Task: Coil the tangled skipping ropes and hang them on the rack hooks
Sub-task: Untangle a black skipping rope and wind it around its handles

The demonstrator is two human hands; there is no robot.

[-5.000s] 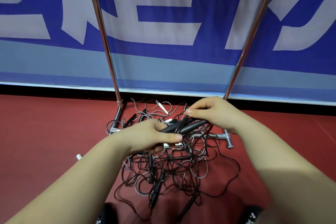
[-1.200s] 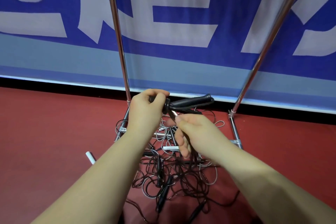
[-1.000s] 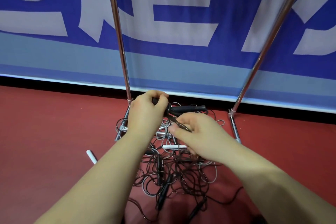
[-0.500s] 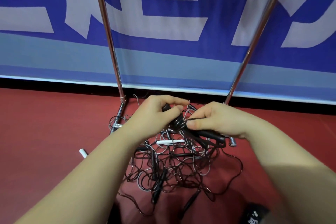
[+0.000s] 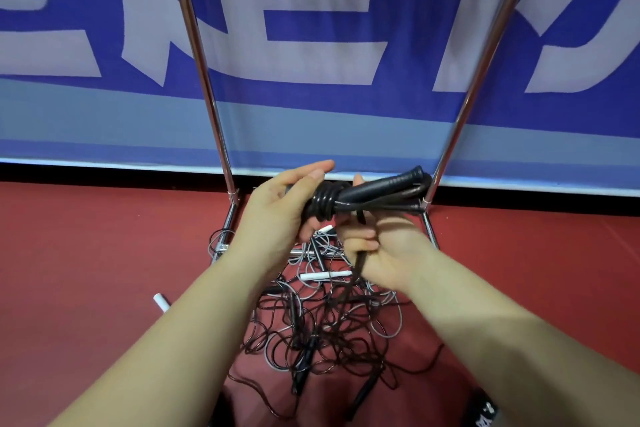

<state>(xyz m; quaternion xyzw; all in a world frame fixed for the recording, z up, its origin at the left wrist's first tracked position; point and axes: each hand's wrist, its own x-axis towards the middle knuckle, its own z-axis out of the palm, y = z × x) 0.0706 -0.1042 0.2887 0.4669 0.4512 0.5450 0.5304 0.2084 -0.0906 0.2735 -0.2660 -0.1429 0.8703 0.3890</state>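
Rising behind the grip, the rack (image 5: 204, 80) shows only two chrome posts, its hooks cut off above. Below the grip, tangled ropes (image 5: 322, 329) cover the floor. The left hand (image 5: 277, 215) clasps the black coiled rope (image 5: 349, 199); the right hand (image 5: 377, 246) pinches its trailing cord.
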